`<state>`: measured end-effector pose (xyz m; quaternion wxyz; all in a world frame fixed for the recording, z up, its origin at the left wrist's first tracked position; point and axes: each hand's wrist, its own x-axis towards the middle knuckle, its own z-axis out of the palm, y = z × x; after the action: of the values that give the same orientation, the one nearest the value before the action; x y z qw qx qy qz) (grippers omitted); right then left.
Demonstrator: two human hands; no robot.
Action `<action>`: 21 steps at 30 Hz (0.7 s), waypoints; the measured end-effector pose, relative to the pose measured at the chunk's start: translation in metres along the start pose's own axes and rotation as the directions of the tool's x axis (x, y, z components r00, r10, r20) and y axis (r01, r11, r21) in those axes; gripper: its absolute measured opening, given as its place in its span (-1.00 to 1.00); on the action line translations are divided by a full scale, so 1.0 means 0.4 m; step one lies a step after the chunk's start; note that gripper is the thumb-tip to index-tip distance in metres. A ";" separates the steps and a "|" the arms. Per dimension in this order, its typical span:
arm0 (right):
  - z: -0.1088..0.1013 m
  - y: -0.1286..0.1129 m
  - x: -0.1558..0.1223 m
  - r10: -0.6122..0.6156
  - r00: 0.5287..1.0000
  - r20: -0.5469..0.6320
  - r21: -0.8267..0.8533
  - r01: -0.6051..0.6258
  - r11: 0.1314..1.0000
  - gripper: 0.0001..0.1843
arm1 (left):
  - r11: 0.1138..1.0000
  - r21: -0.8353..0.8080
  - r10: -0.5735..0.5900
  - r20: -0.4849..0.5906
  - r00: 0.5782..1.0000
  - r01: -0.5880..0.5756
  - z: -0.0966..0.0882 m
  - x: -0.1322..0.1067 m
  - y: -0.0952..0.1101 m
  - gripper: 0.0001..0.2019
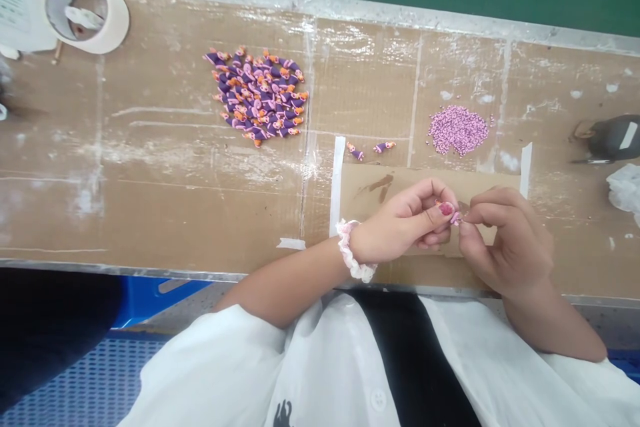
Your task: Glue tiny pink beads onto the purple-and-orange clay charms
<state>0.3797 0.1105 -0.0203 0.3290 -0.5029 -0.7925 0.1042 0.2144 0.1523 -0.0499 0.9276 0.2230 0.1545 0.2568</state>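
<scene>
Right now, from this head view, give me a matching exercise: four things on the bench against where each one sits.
Things:
1. tape roll
2. heap of purple and orange figures
3. pile of pink beads
4. small pink piece

Places:
A. pinched between the fingertips of the left hand and the right hand
B. far left corner of the workbench
C. far side, right of the vertical tape seam
D. middle of the bench, left of the vertical tape seam

Pairs: 1-B, 2-D, 3-C, 4-A
</scene>
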 end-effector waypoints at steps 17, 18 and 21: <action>-0.008 -0.012 0.000 -0.060 0.998 0.019 0.049 0.059 0.997 -0.72 | 0.981 0.148 0.120 0.046 0.992 -0.125 -0.004 -0.007 -0.005 -0.79; -0.008 -0.012 -0.001 -0.063 0.998 0.023 0.054 0.062 0.997 -0.72 | 0.979 0.153 0.125 0.051 0.991 -0.132 -0.005 -0.008 -0.006 -0.79; -0.010 -0.014 -0.003 -0.042 0.998 0.046 0.060 0.039 0.997 -0.72 | 0.972 0.183 0.136 0.059 0.989 -0.145 -0.004 -0.008 -0.008 -0.79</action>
<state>0.3786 0.1061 -0.0150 0.3269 -0.4743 -0.8066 0.1326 0.2122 0.1486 -0.0523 0.8854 0.3253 0.1405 0.3009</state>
